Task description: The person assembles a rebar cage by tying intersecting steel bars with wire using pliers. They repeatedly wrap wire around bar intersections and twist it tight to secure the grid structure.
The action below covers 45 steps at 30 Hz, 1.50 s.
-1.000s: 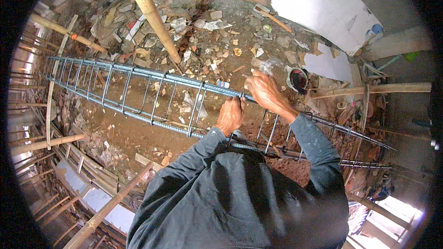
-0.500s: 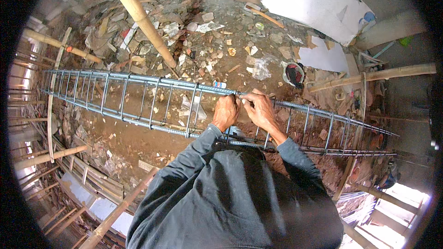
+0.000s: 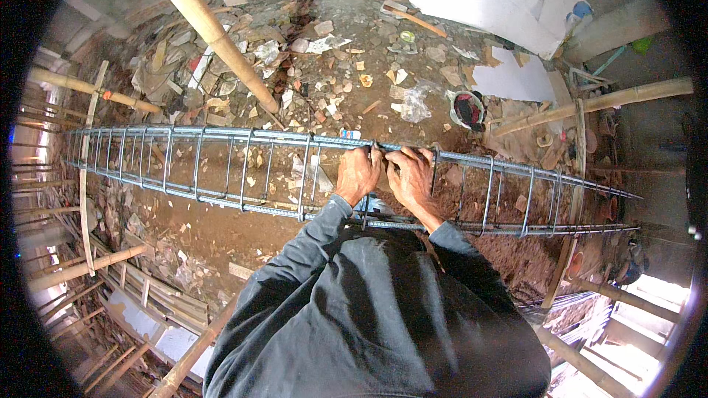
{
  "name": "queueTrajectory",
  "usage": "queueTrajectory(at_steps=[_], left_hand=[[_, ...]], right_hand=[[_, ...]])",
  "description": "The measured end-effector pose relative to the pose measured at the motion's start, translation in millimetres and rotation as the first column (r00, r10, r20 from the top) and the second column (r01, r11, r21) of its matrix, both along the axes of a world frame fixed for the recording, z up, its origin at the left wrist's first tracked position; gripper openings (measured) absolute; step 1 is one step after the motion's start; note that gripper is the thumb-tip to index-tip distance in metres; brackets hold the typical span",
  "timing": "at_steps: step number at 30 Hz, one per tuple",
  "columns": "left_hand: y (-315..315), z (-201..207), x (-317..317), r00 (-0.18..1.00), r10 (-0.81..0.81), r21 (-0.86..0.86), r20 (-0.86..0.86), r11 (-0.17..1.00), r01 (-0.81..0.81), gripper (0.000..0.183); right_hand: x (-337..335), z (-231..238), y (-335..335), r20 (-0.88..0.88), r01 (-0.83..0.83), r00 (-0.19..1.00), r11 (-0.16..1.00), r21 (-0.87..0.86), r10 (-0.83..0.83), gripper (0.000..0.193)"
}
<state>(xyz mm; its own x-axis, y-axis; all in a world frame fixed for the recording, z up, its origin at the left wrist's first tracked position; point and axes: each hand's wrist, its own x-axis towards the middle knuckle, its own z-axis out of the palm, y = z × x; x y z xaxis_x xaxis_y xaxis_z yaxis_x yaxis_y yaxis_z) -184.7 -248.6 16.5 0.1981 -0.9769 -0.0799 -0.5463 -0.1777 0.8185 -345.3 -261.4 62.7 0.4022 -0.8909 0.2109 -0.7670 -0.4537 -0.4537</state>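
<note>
A long cage of steel reinforcing bars [image 3: 221, 169] with several square stirrups lies crosswise in front of me, from far left to far right. My left hand [image 3: 359, 174] and my right hand [image 3: 410, 175] sit side by side on its far top bar, near one stirrup [image 3: 372, 177]. Both sets of fingers curl over the bar at that joint. Whether a tie wire or tool is in them is hidden. My dark grey sleeves reach up from the lower edge.
The earth floor below is strewn with rubble, paper and wood scraps [image 3: 317, 66]. A bamboo pole [image 3: 214, 33] slants at upper left, more poles stand at right [image 3: 605, 99]. A white sheet [image 3: 494, 0] lies at the top. Planks and boards [image 3: 147, 309] are stacked at lower left.
My right hand came down and left from a higher spot on the cage to join my left hand on the top bar. The view shifted, so the cage now lies more level.
</note>
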Motion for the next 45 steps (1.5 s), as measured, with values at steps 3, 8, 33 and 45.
queueTrajectory(at_steps=[3, 8, 33, 45], left_hand=[[-4.2, 0.2, 3.0, 1.000, 0.007, 0.106, 0.009, 0.994, -0.008, 0.047], [-9.9, 2.6, 7.4, 0.994, -0.023, 0.096, 0.106, 0.995, 0.013, 0.054], [-4.9, 9.6, -3.1, 0.987, 0.050, 0.093, 0.151, 0.994, -0.064, 0.032], [-1.0, 6.9, -5.6, 0.985, 0.058, 0.020, 0.162, 0.998, -0.062, 0.030]], right_hand=[[1.6, -3.2, 5.6, -0.006, 0.022, 1.000, 0.999, -0.046, -0.023, 0.014], [-0.9, -1.6, 8.0, -0.067, 0.020, 0.998, 0.999, -0.031, -0.022, 0.016], [3.1, -43.4, -87.8, 0.365, -0.220, 0.928, 0.687, 0.692, -0.071, 0.070], [3.1, -23.6, -77.4, 0.510, -0.243, 0.851, 0.769, 0.591, -0.123, 0.038]])
